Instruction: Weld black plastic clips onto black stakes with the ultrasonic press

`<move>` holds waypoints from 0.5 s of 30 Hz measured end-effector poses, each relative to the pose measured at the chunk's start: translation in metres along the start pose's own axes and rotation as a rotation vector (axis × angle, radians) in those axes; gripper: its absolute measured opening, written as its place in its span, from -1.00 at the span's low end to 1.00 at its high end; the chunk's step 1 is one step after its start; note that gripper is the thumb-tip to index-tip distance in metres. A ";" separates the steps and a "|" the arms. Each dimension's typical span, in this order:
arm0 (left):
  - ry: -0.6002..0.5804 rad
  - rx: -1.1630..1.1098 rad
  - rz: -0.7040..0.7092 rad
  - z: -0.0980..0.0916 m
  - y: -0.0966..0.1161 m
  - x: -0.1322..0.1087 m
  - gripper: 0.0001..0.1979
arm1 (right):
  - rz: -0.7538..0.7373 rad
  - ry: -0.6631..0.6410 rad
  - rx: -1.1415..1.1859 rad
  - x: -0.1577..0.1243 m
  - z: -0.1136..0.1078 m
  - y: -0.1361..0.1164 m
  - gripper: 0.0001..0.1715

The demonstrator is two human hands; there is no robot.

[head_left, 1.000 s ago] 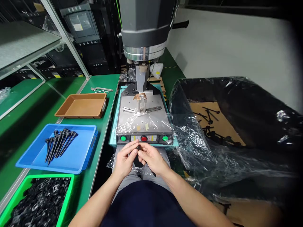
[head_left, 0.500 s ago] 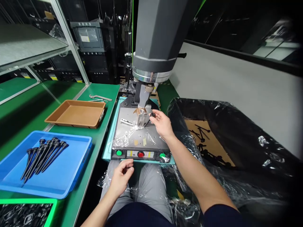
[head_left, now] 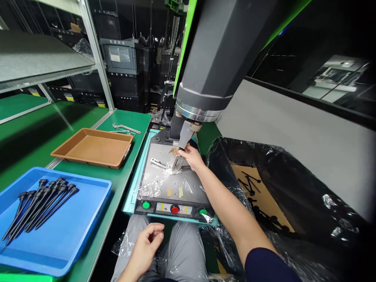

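Observation:
My right hand [head_left: 193,157] pinches a small black round-headed part [head_left: 181,149] at the top of the metal fixture [head_left: 176,161]. The fingers cover most of that part, so how deep it sits cannot be seen. Just above it hangs the grey metal tool head [head_left: 186,134] of a large press [head_left: 205,78]. Over my lap, in front of the control panel, my left hand [head_left: 147,246] hovers with loosely curled fingers and nothing visible in it.
A red button [head_left: 174,209] sits between two green ones on the panel. To the left, a blue tray [head_left: 88,219] holds several black long-stemmed parts [head_left: 44,203], with a brown tray [head_left: 96,149] behind. A plastic-lined bin [head_left: 282,156] with similar parts stands right.
My right hand has brought the black part leftward from beside the fixture to its top, under the tool head. The view has shifted; my left hand stays over my lap.

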State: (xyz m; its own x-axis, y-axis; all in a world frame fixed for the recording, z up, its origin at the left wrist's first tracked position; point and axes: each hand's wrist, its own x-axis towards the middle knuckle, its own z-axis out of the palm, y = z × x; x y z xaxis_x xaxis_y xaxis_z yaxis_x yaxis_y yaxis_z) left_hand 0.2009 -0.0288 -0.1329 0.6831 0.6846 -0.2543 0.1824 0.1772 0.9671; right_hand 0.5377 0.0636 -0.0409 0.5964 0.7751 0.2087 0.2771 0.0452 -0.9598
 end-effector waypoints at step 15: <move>0.025 0.012 -0.055 -0.005 -0.004 0.001 -0.70 | -0.016 -0.169 -0.079 0.001 -0.015 -0.009 -0.60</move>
State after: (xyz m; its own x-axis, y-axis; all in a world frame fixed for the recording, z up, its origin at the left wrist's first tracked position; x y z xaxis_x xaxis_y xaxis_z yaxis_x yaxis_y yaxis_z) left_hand 0.1974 -0.0254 -0.1365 0.6539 0.6917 -0.3067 0.2281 0.2064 0.9515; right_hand 0.5468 0.0547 -0.0293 0.4579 0.8700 0.1828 0.3476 0.0141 -0.9375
